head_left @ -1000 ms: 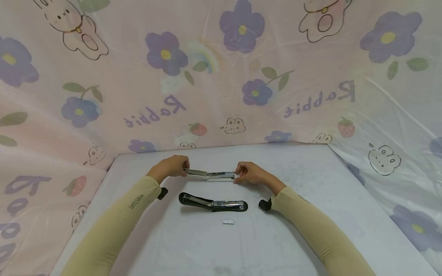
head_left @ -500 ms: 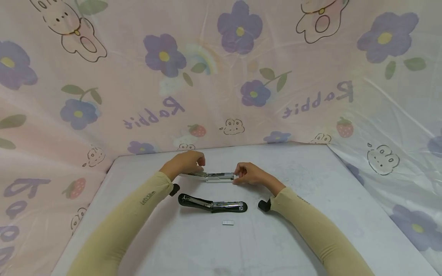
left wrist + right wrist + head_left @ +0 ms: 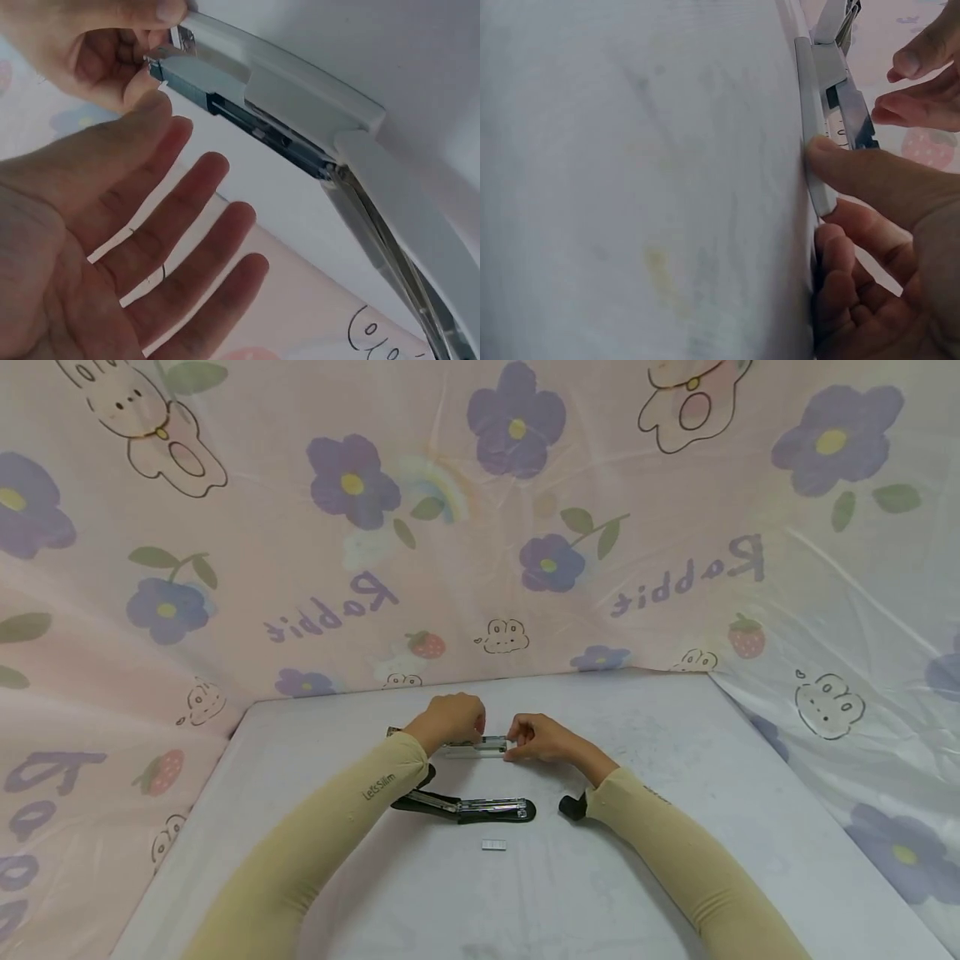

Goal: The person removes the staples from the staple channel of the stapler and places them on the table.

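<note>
A white stapler (image 3: 472, 755) lies folded open toward the back of the table. My right hand (image 3: 542, 739) pinches the right end of its base between thumb and fingers, as the right wrist view shows at the base (image 3: 816, 112). My left hand (image 3: 453, 718) is over the middle of this stapler and hides part of it in the head view. In the left wrist view its fingers (image 3: 214, 214) are spread and loosely bent, with nothing between them. The thumb tip (image 3: 154, 105) is close to the end of the dark staple magazine (image 3: 184, 81).
A black stapler (image 3: 491, 811), also folded open, lies nearer on the white table (image 3: 600, 893), its left end partly covered by the left wrist. In front of it is a small strip of staples (image 3: 493, 845). A printed curtain (image 3: 450, 552) stands behind the table.
My left hand has let go of the left arm of the white stapler and moved right along it, close to my right hand. The right hand keeps its grip on the base.
</note>
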The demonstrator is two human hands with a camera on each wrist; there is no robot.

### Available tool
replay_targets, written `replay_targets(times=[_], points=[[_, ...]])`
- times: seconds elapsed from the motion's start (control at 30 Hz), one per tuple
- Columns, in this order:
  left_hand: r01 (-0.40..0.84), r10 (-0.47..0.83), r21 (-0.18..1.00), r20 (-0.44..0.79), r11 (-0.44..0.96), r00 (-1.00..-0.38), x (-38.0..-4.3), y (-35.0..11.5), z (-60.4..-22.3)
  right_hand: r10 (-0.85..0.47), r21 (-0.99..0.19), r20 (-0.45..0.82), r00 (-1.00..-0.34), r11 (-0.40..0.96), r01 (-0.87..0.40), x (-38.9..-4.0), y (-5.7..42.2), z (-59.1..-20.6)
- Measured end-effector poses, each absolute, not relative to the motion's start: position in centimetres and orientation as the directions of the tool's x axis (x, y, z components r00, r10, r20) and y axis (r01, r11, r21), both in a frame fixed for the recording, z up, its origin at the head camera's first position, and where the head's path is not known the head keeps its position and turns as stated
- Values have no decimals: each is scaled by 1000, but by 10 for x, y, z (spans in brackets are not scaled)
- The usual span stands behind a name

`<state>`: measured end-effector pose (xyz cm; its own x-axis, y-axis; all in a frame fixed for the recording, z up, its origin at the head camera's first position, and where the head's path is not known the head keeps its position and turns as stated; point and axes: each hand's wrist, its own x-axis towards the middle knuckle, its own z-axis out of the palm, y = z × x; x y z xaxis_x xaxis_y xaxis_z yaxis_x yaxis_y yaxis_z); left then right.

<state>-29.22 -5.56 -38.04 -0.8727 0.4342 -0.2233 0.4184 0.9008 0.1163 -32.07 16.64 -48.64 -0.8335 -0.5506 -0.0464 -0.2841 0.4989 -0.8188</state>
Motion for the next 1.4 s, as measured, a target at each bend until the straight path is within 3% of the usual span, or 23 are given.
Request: replay_targets(times=[0.27,0.87,1.4], points=[[375,376,51,-222,926,-899,-295,-45,-388,-548,-815,-52,-835,506,-281,-322,166,-487],[344,342,23,-182,939,-922,-297,-37,-407,-551,-812,-55,-833,510,-284,-321,165,-486],[265,295,174,-182,948,-938,-300,-45,-407,-546,-805,-54,-836,519,-287,-323,165,-487]])
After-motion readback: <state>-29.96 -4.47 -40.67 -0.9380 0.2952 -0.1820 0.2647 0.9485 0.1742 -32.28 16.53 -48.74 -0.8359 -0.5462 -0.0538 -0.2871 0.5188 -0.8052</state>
